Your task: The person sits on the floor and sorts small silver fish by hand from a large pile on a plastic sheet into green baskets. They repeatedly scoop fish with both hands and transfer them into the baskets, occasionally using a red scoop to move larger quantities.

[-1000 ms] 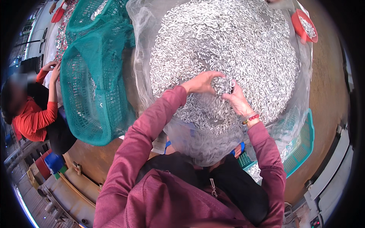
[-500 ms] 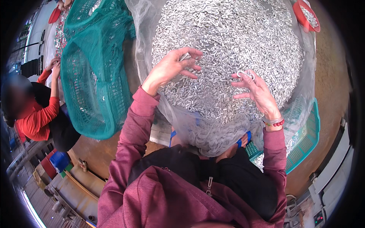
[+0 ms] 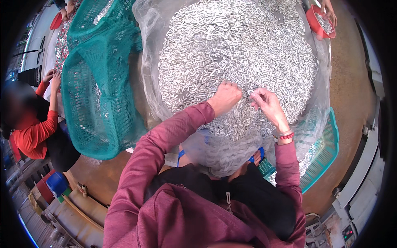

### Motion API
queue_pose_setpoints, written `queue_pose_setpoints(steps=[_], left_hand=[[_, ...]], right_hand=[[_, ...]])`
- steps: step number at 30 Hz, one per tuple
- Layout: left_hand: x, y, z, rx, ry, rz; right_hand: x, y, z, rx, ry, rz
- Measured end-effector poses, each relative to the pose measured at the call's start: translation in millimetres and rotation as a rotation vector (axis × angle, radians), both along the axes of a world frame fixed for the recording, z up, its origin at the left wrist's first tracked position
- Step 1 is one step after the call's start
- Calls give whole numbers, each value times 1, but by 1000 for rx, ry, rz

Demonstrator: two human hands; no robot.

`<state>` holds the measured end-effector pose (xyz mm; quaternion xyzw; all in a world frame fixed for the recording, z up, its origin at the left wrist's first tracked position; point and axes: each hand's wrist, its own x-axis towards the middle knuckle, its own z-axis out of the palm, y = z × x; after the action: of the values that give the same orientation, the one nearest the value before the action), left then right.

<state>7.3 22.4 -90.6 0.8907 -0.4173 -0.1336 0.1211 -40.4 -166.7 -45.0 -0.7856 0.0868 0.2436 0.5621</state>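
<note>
A broad heap of small silvery metal pieces [image 3: 198, 53], many of them slim, rounded loops, lies on a sheer white mesh cloth [image 3: 151, 62] in front of me. My left hand [image 3: 225, 97] is closed above the near middle of the heap, knuckles up; what it holds is hidden. Close to its right, my right hand [image 3: 266, 103] pinches a small silvery hook-shaped piece [image 3: 250, 93] between thumb and fingers. The two hands are almost touching.
Green mesh-covered baskets [image 3: 111, 120] stand at left, near a person in an orange top [image 3: 39, 132] whose hands reach over other pieces. A teal basket [image 3: 331, 153] sits at right. Another person's hand [image 3: 328, 10] is at a red scoop [image 3: 315, 20] holding pieces.
My left hand has moved right and closed from a half-spread pose. My right hand has shifted slightly left, bringing the two together. Another person's hand has appeared at the red scoop.
</note>
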Motion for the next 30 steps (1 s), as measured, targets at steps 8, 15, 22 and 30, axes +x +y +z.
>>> queue_pose_setpoints(steps=[8, 15, 22, 30], left_hand=[[46, 55, 35, -443, 423, 394], [68, 103, 45, -714, 824, 757], [64, 75, -12, -279, 57, 361], [74, 61, 1, -341, 242, 271]], right_hand=[[-3, 5, -6, 559, 170, -325], [4, 23, -13, 361, -9, -294], [5, 26, -22, -174, -377, -193], [9, 45, -38, -500, -595, 185]])
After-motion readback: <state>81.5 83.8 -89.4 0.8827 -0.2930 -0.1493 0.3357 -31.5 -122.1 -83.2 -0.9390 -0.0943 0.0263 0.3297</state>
